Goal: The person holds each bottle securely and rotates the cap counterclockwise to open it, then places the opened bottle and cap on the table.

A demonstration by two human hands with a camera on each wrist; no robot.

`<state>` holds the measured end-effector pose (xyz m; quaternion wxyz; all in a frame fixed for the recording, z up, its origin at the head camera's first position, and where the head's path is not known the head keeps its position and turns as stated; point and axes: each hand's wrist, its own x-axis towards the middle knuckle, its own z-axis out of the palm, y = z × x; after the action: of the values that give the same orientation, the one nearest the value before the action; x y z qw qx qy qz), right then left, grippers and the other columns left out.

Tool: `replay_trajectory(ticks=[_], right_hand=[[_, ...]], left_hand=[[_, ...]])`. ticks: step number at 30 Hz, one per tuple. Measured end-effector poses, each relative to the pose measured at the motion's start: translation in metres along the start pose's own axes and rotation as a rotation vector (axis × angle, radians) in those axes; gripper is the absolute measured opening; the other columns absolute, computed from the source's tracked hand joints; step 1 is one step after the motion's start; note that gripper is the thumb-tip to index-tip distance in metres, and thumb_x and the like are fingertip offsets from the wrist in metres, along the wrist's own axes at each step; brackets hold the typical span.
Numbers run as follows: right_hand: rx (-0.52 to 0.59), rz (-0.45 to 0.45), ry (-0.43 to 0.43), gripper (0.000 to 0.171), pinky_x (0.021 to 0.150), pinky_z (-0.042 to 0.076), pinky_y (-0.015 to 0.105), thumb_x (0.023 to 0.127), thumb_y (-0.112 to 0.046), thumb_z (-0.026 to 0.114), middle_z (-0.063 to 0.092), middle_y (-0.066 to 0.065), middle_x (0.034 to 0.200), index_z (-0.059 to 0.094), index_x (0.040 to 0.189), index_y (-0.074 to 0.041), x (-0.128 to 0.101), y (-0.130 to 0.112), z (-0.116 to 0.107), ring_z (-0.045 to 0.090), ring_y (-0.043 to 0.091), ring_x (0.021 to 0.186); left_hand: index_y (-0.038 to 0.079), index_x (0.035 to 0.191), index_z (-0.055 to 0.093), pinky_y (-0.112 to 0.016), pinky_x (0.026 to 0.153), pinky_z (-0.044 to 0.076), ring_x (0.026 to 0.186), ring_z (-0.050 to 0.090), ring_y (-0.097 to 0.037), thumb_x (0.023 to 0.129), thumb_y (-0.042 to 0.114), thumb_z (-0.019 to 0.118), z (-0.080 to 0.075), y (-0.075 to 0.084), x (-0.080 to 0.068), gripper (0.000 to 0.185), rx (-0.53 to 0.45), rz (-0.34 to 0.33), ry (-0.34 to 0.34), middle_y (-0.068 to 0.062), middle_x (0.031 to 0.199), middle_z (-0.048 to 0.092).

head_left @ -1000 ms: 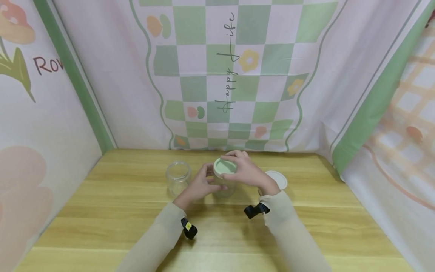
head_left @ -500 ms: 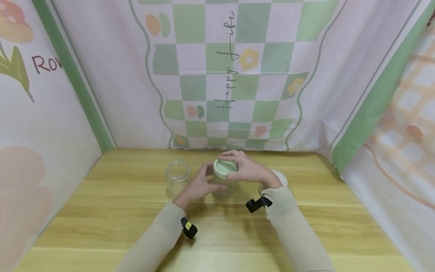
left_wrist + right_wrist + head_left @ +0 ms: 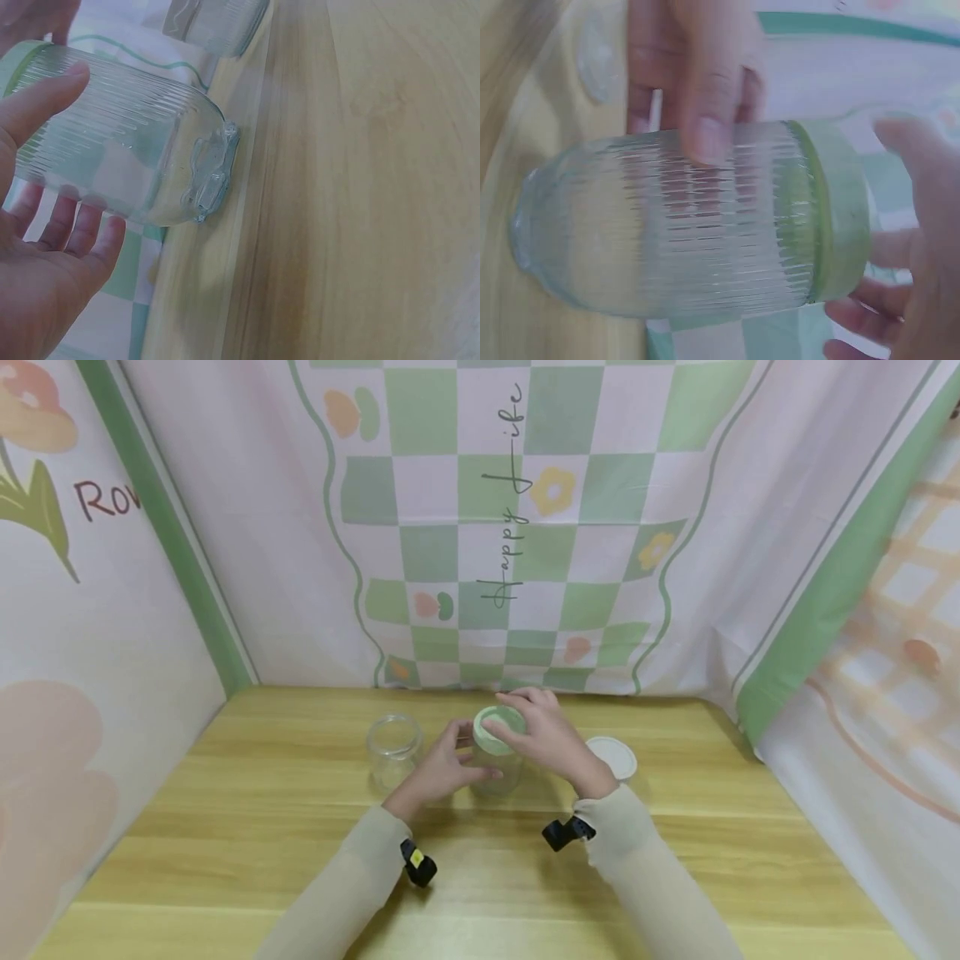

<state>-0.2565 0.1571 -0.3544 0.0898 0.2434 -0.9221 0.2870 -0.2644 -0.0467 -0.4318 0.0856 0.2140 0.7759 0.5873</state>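
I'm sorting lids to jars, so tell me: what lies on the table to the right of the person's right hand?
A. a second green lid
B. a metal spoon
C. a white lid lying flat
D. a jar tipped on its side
C: in the head view a white lid lies flat on the wooden table just right of the right hand, which grips the green lid on the ribbed glass jar.

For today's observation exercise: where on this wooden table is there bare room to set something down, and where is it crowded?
Bare wood lies left of the open jar, right of the white lid, and along the near edge of the table beside the sleeves. It is crowded mid-table, where the left hand and right hand grip the green-lidded jar.
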Motion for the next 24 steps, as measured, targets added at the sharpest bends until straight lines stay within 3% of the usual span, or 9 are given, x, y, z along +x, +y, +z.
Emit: replay_trajectory(ticks=[4, 12, 24], right_hand=[[-0.13, 0.042, 0.075, 0.072, 0.101, 0.043, 0.056, 0.095, -0.06, 0.059, 0.053, 0.017, 0.132, 0.056, 0.141, -0.005, -0.003, -0.008, 0.003, 0.044, 0.035, 0.124], [-0.288, 0.088, 0.121, 0.079, 0.087, 0.048, 0.048, 0.09, -0.063, 0.063, 0.054, 0.022, 0.12, 0.059, 0.136, 0.001, -0.009, -0.018, 0.011, 0.05, 0.036, 0.107], [-0.277, 0.052, 0.18, 0.073, 0.072, 0.05, 0.038, 0.089, -0.056, 0.071, 0.052, 0.021, 0.112, 0.062, 0.129, 0.004, -0.012, -0.019, 0.019, 0.048, 0.032, 0.096]], left_hand=[[0.011, 0.145, 0.035, -0.041, 0.11, 0.042, 0.133, 0.044, -0.027, 0.079, 0.033, 0.088, 0.0, -0.001, 0.001, 0.088, -0.001, 0.009, 0.008, -0.006, 0.143, 0.043], [0.015, 0.143, 0.038, -0.041, 0.109, 0.043, 0.133, 0.044, -0.027, 0.076, 0.036, 0.089, 0.002, -0.002, 0.0, 0.087, -0.003, -0.008, 0.016, -0.004, 0.142, 0.044], [0.015, 0.145, 0.037, -0.043, 0.108, 0.044, 0.134, 0.043, -0.029, 0.076, 0.035, 0.09, 0.001, -0.002, 0.001, 0.089, -0.011, -0.026, 0.019, -0.005, 0.146, 0.041]])
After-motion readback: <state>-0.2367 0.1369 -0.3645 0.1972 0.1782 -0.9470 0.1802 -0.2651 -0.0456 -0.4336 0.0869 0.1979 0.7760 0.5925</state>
